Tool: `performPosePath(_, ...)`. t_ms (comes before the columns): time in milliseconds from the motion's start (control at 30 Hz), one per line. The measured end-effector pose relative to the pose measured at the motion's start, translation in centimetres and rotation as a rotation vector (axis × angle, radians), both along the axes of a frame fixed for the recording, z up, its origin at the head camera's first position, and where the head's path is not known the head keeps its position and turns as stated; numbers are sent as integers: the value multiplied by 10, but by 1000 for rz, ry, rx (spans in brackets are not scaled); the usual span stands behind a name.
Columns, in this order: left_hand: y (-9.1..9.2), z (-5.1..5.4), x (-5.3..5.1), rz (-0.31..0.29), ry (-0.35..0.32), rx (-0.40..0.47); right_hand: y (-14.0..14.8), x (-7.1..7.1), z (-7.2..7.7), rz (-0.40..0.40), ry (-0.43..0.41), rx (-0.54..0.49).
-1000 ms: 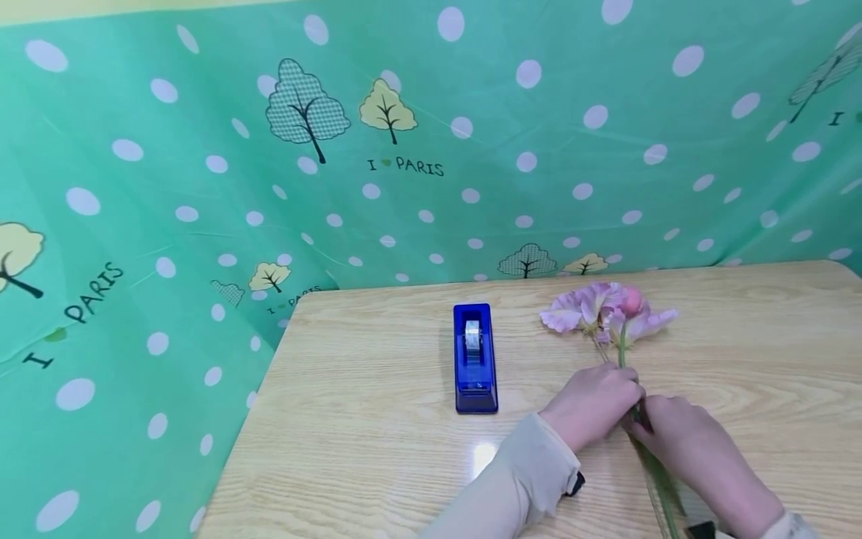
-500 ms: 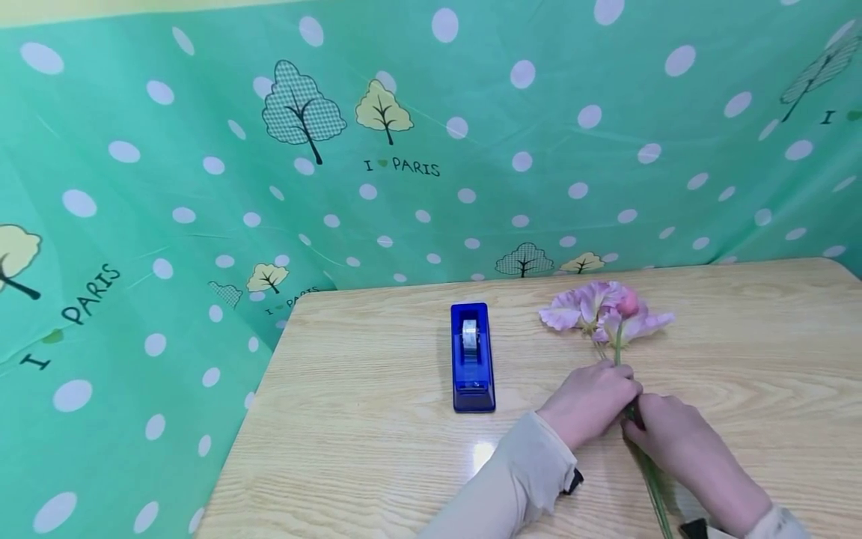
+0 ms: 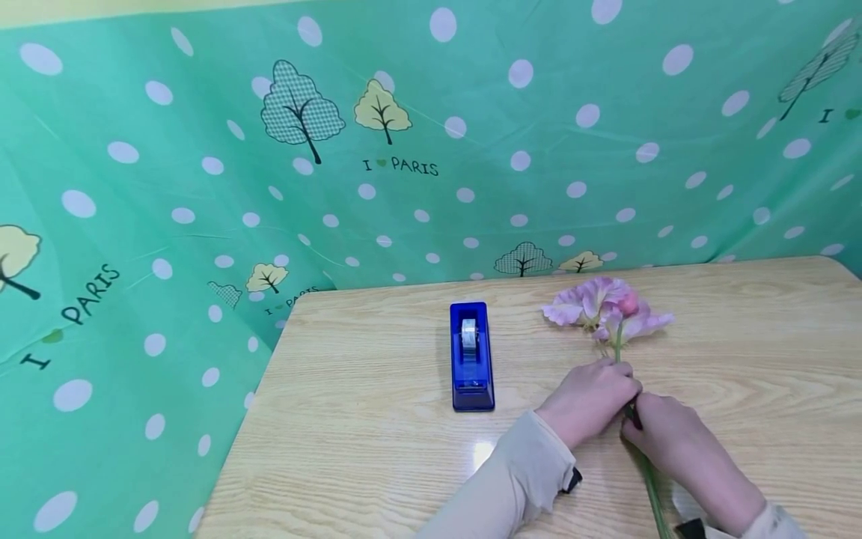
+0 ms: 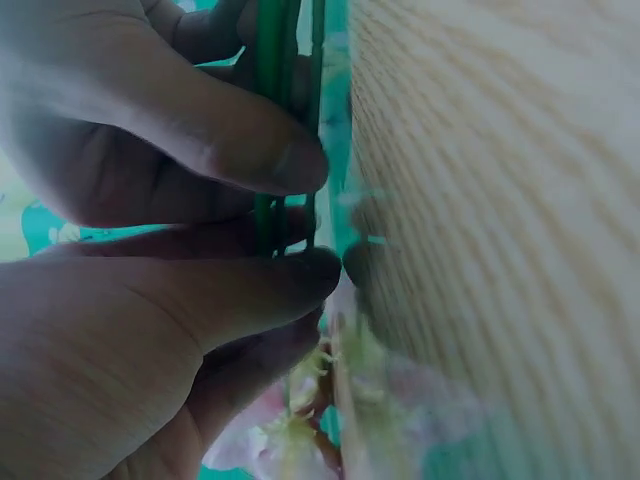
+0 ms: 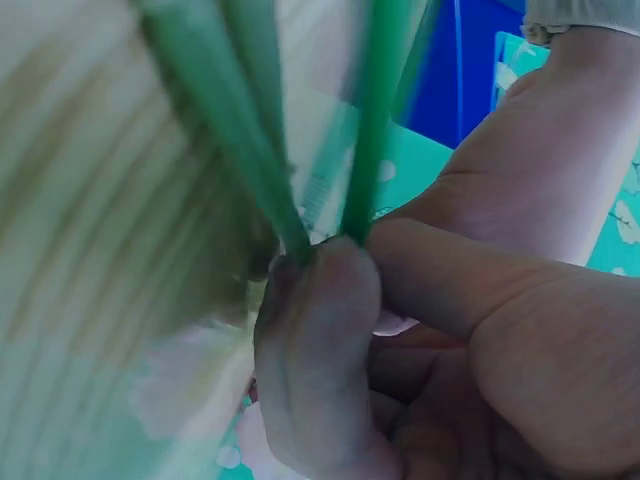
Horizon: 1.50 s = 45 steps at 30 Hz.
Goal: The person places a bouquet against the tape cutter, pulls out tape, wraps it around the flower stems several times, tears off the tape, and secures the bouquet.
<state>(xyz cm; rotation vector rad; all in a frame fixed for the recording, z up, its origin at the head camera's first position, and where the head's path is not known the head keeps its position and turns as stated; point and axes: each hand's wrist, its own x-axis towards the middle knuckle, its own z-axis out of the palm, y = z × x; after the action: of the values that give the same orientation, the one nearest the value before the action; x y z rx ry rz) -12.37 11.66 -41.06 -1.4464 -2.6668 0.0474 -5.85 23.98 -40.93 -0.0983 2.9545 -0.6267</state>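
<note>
Purple ruffled flowers (image 3: 586, 303) and a round pink bud (image 3: 628, 302) lie together at the far right of the table. Just below the blooms, my left hand (image 3: 591, 397) pinches their green stems between thumb and fingers. Close against it, my right hand (image 3: 676, 434) pinches the same bunch lower down. The loose stem ends (image 3: 652, 490) run toward the near edge. In the left wrist view both thumbs lie across the stems (image 4: 270, 60), with blooms below. The right wrist view shows the stems (image 5: 370, 120) spreading out from my right fingers (image 5: 320, 330).
A blue tape dispenser (image 3: 473, 359) with a clear roll stands left of the flowers. The wooden table (image 3: 350, 419) reaches back to a green polka-dot cloth (image 3: 431, 150). Black wrist straps (image 3: 572, 480) show at both sleeves.
Both hands keep their hold in almost the same place. Below the right hand, the loose stems have drawn closer together. The left purple bloom has shifted slightly.
</note>
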Motion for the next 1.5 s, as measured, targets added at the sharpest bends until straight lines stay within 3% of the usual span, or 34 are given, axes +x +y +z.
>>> performPosePath(133,-1,1,-1,38,7,26,-1,1,1,16,10,-3)
performPosePath(500,-7,-1,-5,41,25,45,-5,5,8,11,-22,-22)
performPosePath(800,-16,13,-4,33,121,40,-7,6,19,-36,-53,-79)
performPosePath(933,-20,20,-3,28,155,26,-8,7,24,-22,-27,-79)
performPosePath(1133,-25,31,-2,17,196,35,-7,8,28,16,78,-60)
performPosePath(1367,-34,37,-6,41,152,81,-13,10,35,10,129,-109)
performPosePath(1500,-37,40,-6,28,213,98,-15,11,38,11,157,-111)
